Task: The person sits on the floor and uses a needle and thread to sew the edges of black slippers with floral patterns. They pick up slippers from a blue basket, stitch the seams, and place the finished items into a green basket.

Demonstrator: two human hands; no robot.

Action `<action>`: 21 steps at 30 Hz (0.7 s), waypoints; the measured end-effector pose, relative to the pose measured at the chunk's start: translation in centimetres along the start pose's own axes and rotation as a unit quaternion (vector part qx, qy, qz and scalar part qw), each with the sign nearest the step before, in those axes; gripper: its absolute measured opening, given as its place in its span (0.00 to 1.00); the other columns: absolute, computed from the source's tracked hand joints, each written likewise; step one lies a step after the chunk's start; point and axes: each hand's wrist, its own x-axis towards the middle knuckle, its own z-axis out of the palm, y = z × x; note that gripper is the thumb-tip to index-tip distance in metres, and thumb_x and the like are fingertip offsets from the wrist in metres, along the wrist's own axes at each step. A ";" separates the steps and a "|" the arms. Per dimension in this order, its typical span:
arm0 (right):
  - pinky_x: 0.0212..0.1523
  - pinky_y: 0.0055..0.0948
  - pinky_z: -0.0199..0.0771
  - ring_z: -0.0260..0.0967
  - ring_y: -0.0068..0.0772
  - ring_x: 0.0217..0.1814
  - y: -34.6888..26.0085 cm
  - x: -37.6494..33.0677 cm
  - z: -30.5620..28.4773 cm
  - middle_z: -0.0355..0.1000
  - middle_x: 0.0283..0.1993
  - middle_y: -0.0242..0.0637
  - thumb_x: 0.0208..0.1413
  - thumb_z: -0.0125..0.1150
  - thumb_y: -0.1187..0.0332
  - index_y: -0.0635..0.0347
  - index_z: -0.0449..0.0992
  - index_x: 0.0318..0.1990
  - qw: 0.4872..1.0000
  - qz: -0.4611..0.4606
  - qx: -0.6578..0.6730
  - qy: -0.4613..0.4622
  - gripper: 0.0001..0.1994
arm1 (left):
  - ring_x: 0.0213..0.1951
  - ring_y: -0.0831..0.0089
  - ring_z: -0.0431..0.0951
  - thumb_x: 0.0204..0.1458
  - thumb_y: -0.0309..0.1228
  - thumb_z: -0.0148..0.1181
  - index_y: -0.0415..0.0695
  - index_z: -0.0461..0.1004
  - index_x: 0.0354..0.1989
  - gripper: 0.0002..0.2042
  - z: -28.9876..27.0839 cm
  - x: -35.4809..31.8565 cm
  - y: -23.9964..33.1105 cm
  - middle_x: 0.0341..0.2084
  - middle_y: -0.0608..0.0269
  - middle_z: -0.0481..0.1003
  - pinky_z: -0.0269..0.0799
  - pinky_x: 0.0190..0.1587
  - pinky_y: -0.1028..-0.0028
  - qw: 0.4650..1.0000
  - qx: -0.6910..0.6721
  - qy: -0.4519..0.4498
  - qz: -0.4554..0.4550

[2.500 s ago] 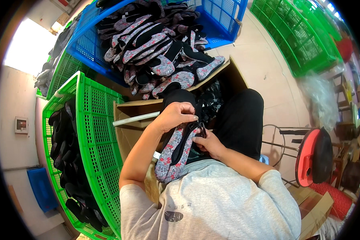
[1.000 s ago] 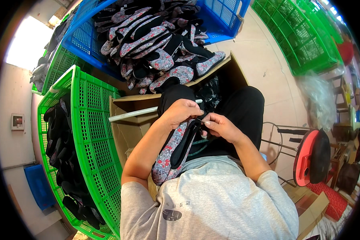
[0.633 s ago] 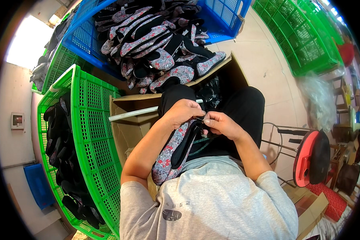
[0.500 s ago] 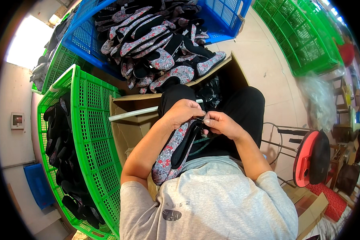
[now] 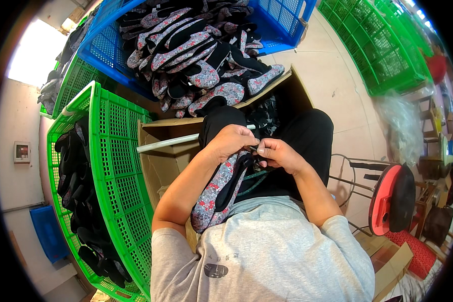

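A floral-patterned slipper shoe (image 5: 211,198) with a black inside lies along my lap, its rounded end against my grey shirt. At the shoe's far end, my left hand (image 5: 233,143) is closed with thumb and fingers pinched on its edge. Close beside it, my right hand (image 5: 279,154) is pinched too, nearly touching the left fingertips. Something small and dark sits between the right fingertips, too small to name. A thin greenish cord (image 5: 254,179) runs over my black trousers below the right hand.
Ahead, a blue crate (image 5: 105,54) holds a heap of similar floral shoes (image 5: 186,45). An open cardboard box (image 5: 158,168) with a white rod (image 5: 173,141) across it stands by my knees. Left is a green crate (image 5: 121,171) of dark shoes; right, a red-and-black round stool (image 5: 392,200).
The right fingers have shifted slightly at the shoe's end, and the left fingertips with them. The shoe stays in nearly the same place.
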 end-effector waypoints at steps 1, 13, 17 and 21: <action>0.20 0.12 0.46 0.52 0.09 0.19 0.1 0.0 0.0 0.71 0.26 0.29 0.65 0.56 0.62 0.55 0.72 0.36 1.000 -0.001 0.003 0.004 0.09 | 0.23 0.80 0.72 0.52 0.28 0.63 0.38 0.78 0.26 0.07 0.0 0.1 0.0 0.21 0.67 0.75 0.66 0.28 0.80 1.000 0.004 0.004 0.000; 0.18 0.12 0.46 0.49 0.10 0.18 0.3 -3.1 0.3 0.73 0.28 0.32 0.67 0.53 0.62 0.58 0.73 0.42 0.995 -0.083 0.059 0.002 0.09 | 0.50 0.71 0.79 0.55 0.23 0.56 0.38 0.74 0.56 0.18 -2.1 -4.1 1.1 0.44 0.53 0.80 0.74 0.49 0.73 0.959 0.243 0.057 0.136; 0.20 0.12 0.49 0.53 0.11 0.21 0.7 -3.5 0.6 0.74 0.30 0.31 0.67 0.53 0.62 0.58 0.73 0.43 0.993 -0.085 0.063 -0.043 0.10 | 0.52 0.71 0.76 0.48 0.21 0.63 0.42 0.71 0.59 0.26 -1.1 -8.5 1.7 0.49 0.61 0.75 0.72 0.54 0.71 0.943 0.289 0.025 0.162; 0.22 0.11 0.51 0.56 0.11 0.23 0.4 -3.3 1.2 0.74 0.31 0.30 0.67 0.53 0.62 0.58 0.73 0.45 0.994 -0.089 0.048 -0.048 0.10 | 0.48 0.68 0.77 0.46 0.25 0.68 0.43 0.71 0.56 0.25 0.9 -10.1 1.6 0.45 0.63 0.72 0.73 0.52 0.70 0.896 0.380 0.117 0.199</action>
